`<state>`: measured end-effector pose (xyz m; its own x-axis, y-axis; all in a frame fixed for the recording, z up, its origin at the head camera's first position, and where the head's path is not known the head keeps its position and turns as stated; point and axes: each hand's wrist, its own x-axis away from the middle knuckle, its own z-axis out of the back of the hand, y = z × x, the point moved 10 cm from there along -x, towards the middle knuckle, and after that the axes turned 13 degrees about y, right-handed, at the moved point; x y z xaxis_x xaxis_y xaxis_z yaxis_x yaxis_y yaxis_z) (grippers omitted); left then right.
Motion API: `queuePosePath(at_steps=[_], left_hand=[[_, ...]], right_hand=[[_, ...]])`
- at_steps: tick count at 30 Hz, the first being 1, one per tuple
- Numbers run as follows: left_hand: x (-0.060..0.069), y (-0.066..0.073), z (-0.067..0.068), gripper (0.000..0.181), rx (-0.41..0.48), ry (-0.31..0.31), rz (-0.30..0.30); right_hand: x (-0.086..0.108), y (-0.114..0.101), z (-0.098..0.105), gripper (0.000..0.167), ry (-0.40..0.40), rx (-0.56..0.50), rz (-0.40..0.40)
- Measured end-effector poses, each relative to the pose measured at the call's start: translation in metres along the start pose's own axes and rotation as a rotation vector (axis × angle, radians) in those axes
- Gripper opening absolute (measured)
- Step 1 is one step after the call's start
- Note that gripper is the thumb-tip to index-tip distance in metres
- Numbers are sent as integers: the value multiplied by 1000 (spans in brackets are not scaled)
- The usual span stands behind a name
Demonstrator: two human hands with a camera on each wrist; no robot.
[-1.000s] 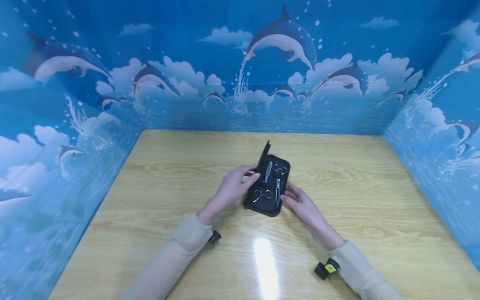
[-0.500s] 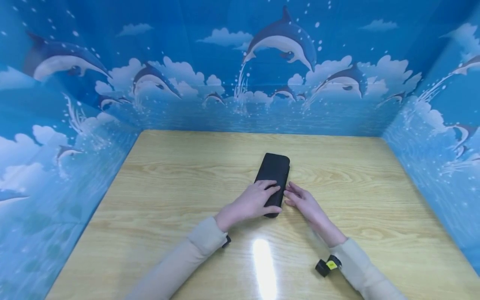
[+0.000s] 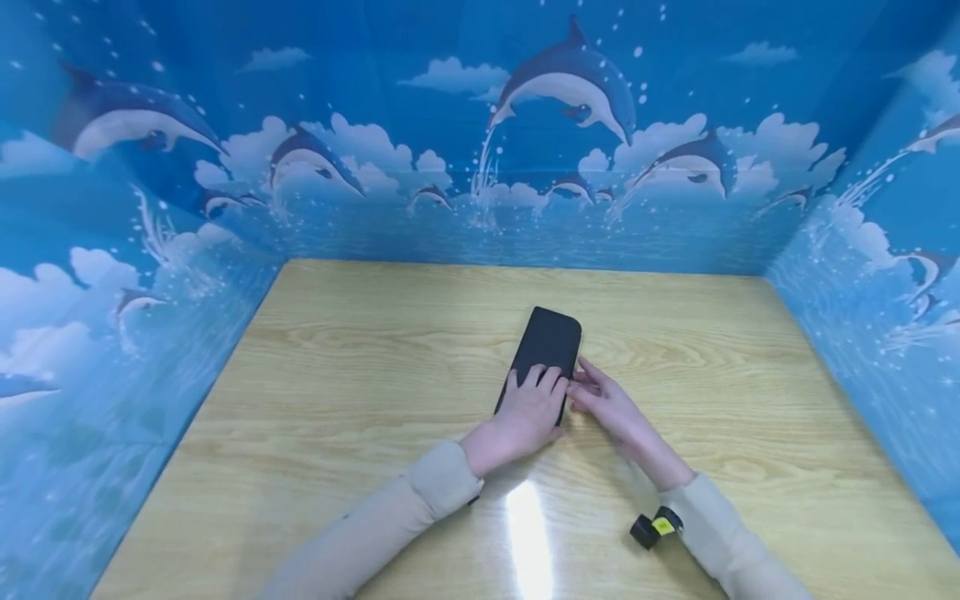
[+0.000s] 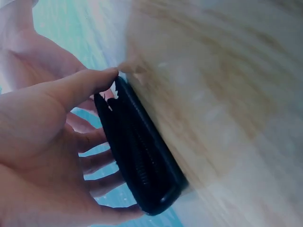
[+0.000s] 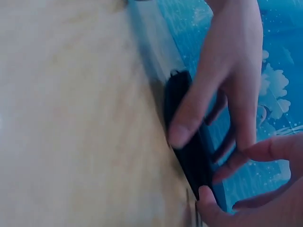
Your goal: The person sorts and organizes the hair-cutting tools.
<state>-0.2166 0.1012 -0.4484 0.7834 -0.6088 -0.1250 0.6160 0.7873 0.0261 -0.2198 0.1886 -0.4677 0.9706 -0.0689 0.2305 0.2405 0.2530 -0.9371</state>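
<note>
A slim black scissors case (image 3: 551,333) lies on the table with its lid folded over. My left hand (image 3: 528,414) rests on the near half of the lid, fingers spread, thumb at the right edge. In the left wrist view a gap shows between lid and base at the side of the case (image 4: 142,156), beside the left thumb. My right hand (image 3: 609,407) holds the right edge of the case with thumb and fingers. The right wrist view shows the right thumb (image 5: 208,203) against the case's side. The scissors inside are hidden.
The case lies on a light wood-grain table (image 3: 360,358). A blue dolphin-print backdrop (image 3: 420,200) encloses its back and sides. A black wrist device (image 3: 652,529) with a yellow label is on the right forearm.
The lid has swung over from left to right and covers the two pairs of scissors. My left hand has moved from the left edge onto the lid. The right hand has barely moved.
</note>
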Motion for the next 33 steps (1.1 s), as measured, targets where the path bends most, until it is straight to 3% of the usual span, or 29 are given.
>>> queuePosePath(at_steps=[5,10,15,20,26,33], left_hand=[[-2,-1,-1,76,-31,-25,-3],[0,-5,-2,69,14,-36,-24],[6,-16,2,66,69,-57,-61],[13,-36,5,55,137,-46,-53],[16,-70,9,58,218,-15,4],[18,-92,13,54,328,-43,7]], right_hand=[[-27,-7,14,72,21,131,24],[-61,-16,26,65,41,276,104],[-82,-20,35,63,78,384,189],[-83,-19,38,63,75,486,233],[-72,-26,33,71,44,546,302],[-67,-23,27,76,0,625,242]])
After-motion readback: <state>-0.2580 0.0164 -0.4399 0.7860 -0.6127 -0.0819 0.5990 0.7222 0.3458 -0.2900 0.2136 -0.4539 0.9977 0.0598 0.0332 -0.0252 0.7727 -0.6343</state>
